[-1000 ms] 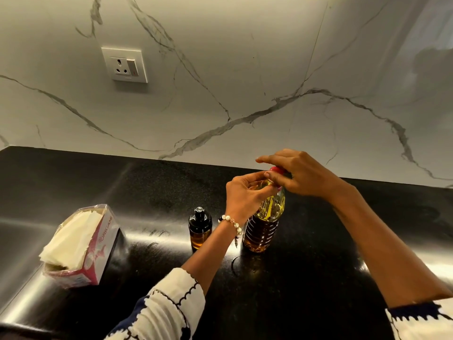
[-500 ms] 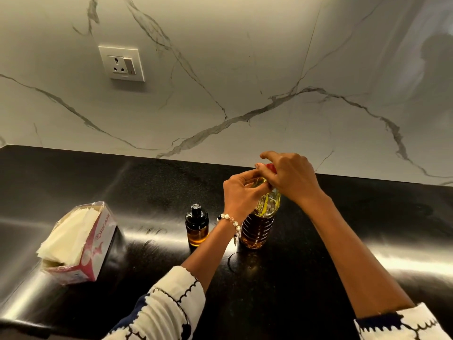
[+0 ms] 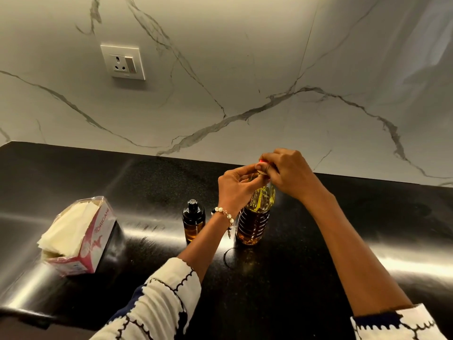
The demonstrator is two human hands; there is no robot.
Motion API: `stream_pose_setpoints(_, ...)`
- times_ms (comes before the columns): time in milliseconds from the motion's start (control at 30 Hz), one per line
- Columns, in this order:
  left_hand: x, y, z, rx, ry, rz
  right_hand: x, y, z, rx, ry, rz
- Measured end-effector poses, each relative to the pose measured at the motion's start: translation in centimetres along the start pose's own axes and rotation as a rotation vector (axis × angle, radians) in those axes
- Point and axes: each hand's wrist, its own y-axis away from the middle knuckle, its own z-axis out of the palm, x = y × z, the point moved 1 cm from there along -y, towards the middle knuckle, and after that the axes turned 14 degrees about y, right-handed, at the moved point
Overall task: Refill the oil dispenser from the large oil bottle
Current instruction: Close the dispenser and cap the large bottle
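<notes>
2 hands meet at the top of the large oil bottle (image 3: 253, 218), which stands upright right of centre on the black counter (image 3: 343, 217). In this 1 head view its long axis runs straight up into the fingers: the right hand (image 3: 285, 174) curls over the red cap (image 3: 263, 162) from above, while the left hand (image 3: 235, 188) pinches the neck just below — both equally near. I judge the cap is not yet off. Just left stands the small oil dispenser (image 3: 193, 220), upright, its top on, apart from the bottle. A tissue box (image 3: 81, 235) lies at lower left, well clear — nothing blocks a pour.
</notes>
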Motion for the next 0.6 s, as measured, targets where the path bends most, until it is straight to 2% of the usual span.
stream_pose_setpoints(233,-0.2,0.6,0.3,0.051,0.038,-0.006,-1.3,1.0,0.6,0.148,-0.017,0.171)
stream_pose_setpoints(367,-0.5,1.1,0.4,0.066,0.006,0.025,-1.1,1.1,0.6,0.146,-0.138,0.217)
stream_pose_setpoints(500,-0.8,2.0,-0.3,0.047,-0.243,0.154,-1.3,2.1,0.6,0.198,-0.359,0.328)
stream_pose_setpoints(600,-0.5,3.2,-2.0,0.097,-0.415,0.211,-2.4,3.3,1.0,0.369,-0.406,0.453)
